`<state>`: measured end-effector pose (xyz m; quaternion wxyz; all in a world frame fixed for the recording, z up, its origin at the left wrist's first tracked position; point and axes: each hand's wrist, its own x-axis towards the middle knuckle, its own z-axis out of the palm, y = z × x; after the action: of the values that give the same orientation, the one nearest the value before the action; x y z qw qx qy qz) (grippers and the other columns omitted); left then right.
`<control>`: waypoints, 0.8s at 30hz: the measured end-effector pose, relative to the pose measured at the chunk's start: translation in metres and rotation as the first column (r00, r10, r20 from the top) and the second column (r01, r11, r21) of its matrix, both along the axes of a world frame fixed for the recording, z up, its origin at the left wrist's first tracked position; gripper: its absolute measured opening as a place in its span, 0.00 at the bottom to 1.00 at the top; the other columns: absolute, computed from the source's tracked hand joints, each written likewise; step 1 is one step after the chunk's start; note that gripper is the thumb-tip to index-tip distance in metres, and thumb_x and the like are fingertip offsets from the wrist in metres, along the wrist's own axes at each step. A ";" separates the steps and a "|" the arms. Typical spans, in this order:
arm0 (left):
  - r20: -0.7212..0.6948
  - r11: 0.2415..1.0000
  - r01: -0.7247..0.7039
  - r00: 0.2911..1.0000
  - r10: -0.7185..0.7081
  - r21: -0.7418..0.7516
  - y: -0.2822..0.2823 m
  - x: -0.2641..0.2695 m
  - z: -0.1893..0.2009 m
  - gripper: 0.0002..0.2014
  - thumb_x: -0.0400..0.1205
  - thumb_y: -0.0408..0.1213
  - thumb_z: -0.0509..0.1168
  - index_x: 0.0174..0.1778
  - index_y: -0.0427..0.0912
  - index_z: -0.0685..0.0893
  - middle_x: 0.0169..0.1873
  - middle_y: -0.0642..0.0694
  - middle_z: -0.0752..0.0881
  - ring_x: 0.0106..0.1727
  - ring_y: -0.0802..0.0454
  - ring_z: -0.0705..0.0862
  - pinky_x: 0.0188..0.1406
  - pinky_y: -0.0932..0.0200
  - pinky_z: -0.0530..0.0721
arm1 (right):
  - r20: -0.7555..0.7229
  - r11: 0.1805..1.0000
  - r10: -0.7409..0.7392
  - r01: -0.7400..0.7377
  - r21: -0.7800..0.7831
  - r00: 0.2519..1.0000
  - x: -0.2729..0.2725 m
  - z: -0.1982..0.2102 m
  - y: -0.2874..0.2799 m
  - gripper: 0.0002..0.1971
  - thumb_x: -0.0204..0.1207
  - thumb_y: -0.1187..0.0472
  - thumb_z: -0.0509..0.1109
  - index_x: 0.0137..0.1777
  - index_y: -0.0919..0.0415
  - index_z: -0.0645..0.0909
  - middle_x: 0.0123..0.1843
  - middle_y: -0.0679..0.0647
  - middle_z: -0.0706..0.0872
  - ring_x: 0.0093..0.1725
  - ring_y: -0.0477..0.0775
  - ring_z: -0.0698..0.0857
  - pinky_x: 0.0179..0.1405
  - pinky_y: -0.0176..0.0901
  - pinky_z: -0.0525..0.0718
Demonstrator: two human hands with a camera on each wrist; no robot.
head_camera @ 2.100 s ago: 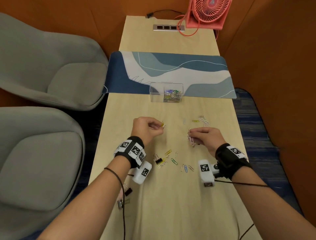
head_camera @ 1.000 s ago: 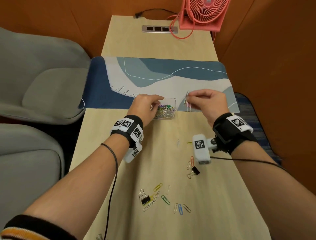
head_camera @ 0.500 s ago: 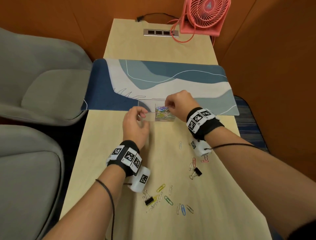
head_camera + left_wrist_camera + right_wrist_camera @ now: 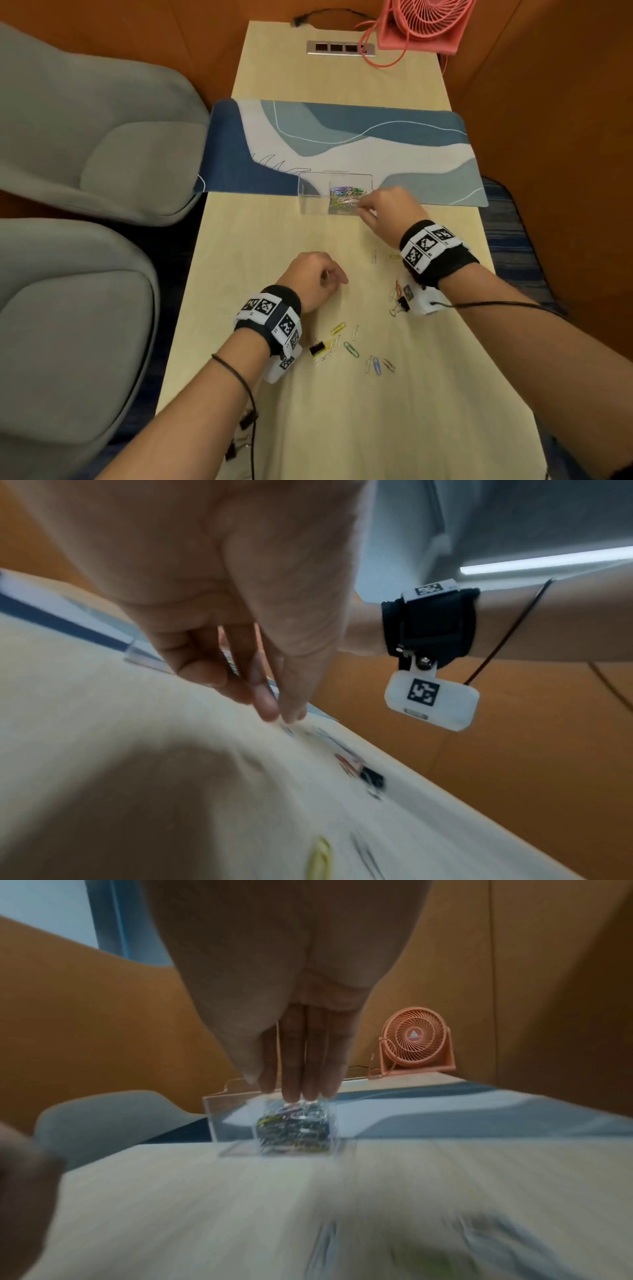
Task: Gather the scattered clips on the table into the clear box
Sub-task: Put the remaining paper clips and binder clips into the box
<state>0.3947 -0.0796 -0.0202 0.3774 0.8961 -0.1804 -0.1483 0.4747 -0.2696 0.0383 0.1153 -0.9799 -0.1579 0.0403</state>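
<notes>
The clear box [image 4: 308, 193] stands at the near edge of the blue mat, with a heap of coloured clips [image 4: 346, 199] in its right half. My right hand [image 4: 363, 209] hovers at the box's front right corner; in the right wrist view its fingers [image 4: 298, 1069] point straight down over the box [image 4: 232, 1123] and hold nothing visible. My left hand [image 4: 337, 279] hangs loosely curled and empty above the table's middle. Several paper clips [image 4: 351, 349] and a black binder clip [image 4: 317, 347] lie near my left wrist. A second binder clip [image 4: 402, 305] lies under my right wrist.
A blue patterned desk mat [image 4: 342, 137] crosses the table behind the box. A pink fan [image 4: 424, 24] and a socket strip [image 4: 339, 47] sit at the far end. Grey chairs [image 4: 85, 137] stand to the left. More binder clips [image 4: 239, 442] lie by the table's left edge.
Both hands carried clips to the box. The left hand has drawn back toward me; the right hand dropped its silver clips in and now sits at the box's front right corner.
</notes>
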 end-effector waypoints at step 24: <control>0.070 0.956 -0.167 0.986 0.154 0.243 0.062 -0.121 -0.018 0.03 0.76 0.37 0.71 0.43 0.46 0.89 0.45 0.48 0.80 0.47 0.48 0.79 0.47 0.52 0.81 | -0.117 0.976 0.210 -0.214 -0.025 0.971 -0.222 -0.076 0.020 0.22 0.66 0.78 0.71 0.61 0.66 0.84 0.62 0.65 0.84 0.59 0.66 0.84 0.56 0.52 0.85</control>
<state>0.2739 -0.0176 -0.0380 0.2685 0.9514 -0.0966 -0.1158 0.2527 -0.2498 -0.0374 0.1006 -0.9555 -0.2542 0.1109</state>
